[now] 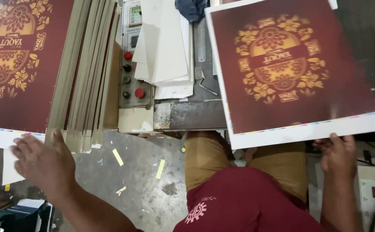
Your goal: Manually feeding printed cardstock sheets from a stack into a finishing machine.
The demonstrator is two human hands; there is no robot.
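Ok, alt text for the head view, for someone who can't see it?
The right hand holds a maroon printed sheet with a gold floral design by its white bottom edge, over a metal machine bed. The left hand rests open at a fanned stack of grey boards, beside a panel of red and green buttons.

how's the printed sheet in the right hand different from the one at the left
The right sheet is held up by the right hand at its lower edge, tilted, and looks blurred. The left sheet lies flat beside a stack of boards, sharp, with the left hand at its edge. Both are maroon with a gold floral design.
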